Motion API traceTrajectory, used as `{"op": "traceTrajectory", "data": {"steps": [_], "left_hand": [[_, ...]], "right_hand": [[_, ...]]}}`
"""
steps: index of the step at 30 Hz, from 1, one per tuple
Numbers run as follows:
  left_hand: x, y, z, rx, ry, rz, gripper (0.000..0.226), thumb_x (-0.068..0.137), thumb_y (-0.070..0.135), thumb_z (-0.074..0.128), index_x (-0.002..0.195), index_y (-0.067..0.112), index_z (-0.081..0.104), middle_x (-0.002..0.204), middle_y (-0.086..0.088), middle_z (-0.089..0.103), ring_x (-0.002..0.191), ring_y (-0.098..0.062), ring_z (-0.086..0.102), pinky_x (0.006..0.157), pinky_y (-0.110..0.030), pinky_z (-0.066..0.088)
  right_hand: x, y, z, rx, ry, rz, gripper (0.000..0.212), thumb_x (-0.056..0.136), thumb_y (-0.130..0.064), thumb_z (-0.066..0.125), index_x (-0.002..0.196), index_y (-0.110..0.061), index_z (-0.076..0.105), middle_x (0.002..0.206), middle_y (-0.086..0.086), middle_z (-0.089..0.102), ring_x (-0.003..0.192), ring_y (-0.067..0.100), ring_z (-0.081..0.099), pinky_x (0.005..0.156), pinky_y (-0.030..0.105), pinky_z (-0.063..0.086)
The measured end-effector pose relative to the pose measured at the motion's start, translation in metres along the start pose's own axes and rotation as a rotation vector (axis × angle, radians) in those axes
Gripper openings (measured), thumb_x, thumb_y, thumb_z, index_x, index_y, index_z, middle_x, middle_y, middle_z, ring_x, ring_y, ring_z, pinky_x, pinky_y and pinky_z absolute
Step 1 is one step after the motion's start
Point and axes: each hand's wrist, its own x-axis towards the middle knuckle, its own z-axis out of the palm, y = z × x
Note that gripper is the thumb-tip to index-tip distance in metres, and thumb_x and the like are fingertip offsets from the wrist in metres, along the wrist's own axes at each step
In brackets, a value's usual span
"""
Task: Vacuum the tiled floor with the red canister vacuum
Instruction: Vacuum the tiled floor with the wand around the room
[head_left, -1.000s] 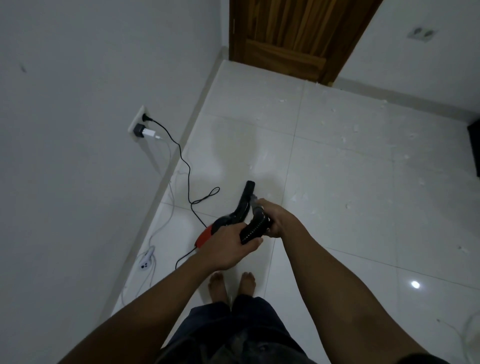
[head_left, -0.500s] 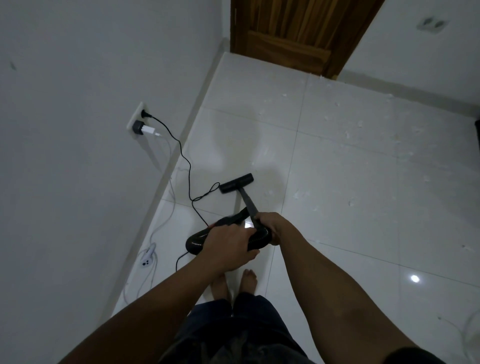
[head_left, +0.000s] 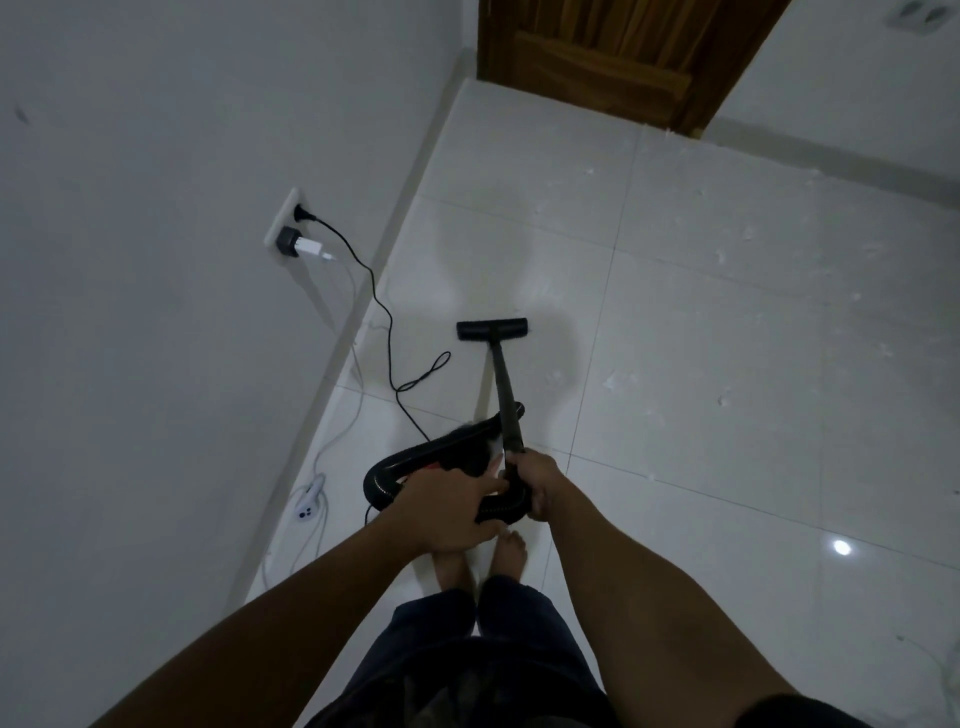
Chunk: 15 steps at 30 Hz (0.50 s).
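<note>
Black wand (head_left: 504, 395), gripped by right hand (head_left: 537, 480) (nozzle (head_left: 492, 329) ahead)

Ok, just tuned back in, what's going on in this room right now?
A barefoot person stands near the left wall, vacuuming. The right hand grips the upper end of the black wand, and the left hand holds the looped hose beside it. The floor head sits on the tiled floor ahead of the feet. The power cord runs to the wall outlet. White debris lies scattered to the right, not yet reached.
</note>
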Motion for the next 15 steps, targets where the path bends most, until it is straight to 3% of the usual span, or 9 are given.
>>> {"op": "traceTrajectory", "data": {"steps": [2, 4, 6, 8, 10, 12, 15], "left_hand": [[-0.001, -0.005, 0.014, 0.052, -0.031, 0.034, 0.066, 0.089, 0.071, 0.022, 0.146, 0.043, 0.04, 0.103, 0.003, 0.07, 0.088, -0.014, 0.067, 0.079, -0.033, 0.055], [-0.006, -0.006, 0.028, 0.031, -0.055, 0.032, 0.07, 0.087, 0.071, 0.013, 0.145, 0.043, 0.039, 0.094, 0.003, 0.069, 0.08, -0.013, 0.066, 0.073, -0.034, 0.058], [-0.009, -0.003, 0.04, -0.006, -0.067, 0.012, 0.059, 0.096, 0.066, 0.023, 0.148, 0.042, 0.037, 0.09, 0.001, 0.068, 0.076, -0.015, 0.066, 0.07, -0.034, 0.057], [-0.012, 0.003, 0.048, -0.008, -0.043, -0.012, 0.05, 0.102, 0.057, 0.031, 0.15, 0.043, 0.031, 0.089, -0.002, 0.065, 0.075, -0.018, 0.064, 0.068, -0.036, 0.056], [-0.012, 0.006, 0.053, 0.03, -0.025, -0.027, 0.052, 0.103, 0.055, 0.033, 0.152, 0.041, 0.026, 0.092, -0.004, 0.065, 0.078, -0.021, 0.065, 0.068, -0.035, 0.054], [-0.01, 0.004, 0.056, 0.085, -0.024, -0.028, 0.057, 0.102, 0.056, 0.034, 0.154, 0.036, 0.024, 0.097, -0.006, 0.065, 0.083, -0.022, 0.066, 0.067, -0.033, 0.049], [-0.007, -0.01, 0.051, 0.065, 0.028, -0.035, 0.057, 0.098, 0.06, 0.035, 0.143, 0.025, 0.045, 0.102, -0.002, 0.068, 0.084, -0.02, 0.068, 0.07, -0.033, 0.052]], "right_hand": [[0.008, 0.011, 0.005, -0.021, 0.006, -0.054, 0.016, 0.101, -0.007, 0.049, 0.114, -0.003, 0.058, 0.08, 0.011, 0.062, 0.069, 0.022, 0.059, 0.069, 0.038, 0.058], [0.014, 0.016, 0.006, -0.111, 0.035, -0.115, 0.014, 0.1, -0.005, 0.05, 0.113, -0.004, 0.053, 0.086, 0.01, 0.061, 0.074, 0.023, 0.059, 0.081, 0.044, 0.059], [0.017, 0.023, 0.01, -0.249, 0.045, -0.146, 0.021, 0.101, -0.009, 0.048, 0.12, -0.007, 0.054, 0.09, 0.009, 0.061, 0.074, 0.021, 0.057, 0.073, 0.04, 0.057], [0.021, 0.03, 0.012, -0.372, 0.075, -0.165, 0.03, 0.103, -0.018, 0.043, 0.13, -0.013, 0.054, 0.102, 0.011, 0.063, 0.082, 0.022, 0.059, 0.077, 0.039, 0.056], [0.022, 0.035, 0.015, -0.388, 0.123, -0.181, 0.034, 0.103, -0.024, 0.04, 0.135, -0.02, 0.053, 0.109, 0.009, 0.063, 0.086, 0.022, 0.059, 0.081, 0.038, 0.053], [0.027, 0.036, 0.017, -0.321, 0.102, -0.197, 0.035, 0.102, -0.027, 0.04, 0.135, -0.023, 0.053, 0.104, 0.008, 0.062, 0.081, 0.021, 0.057, 0.075, 0.038, 0.051], [0.032, 0.032, 0.018, -0.208, 0.062, -0.173, 0.035, 0.101, -0.021, 0.043, 0.133, -0.021, 0.056, 0.096, 0.008, 0.064, 0.072, 0.019, 0.056, 0.064, 0.034, 0.048]]}}
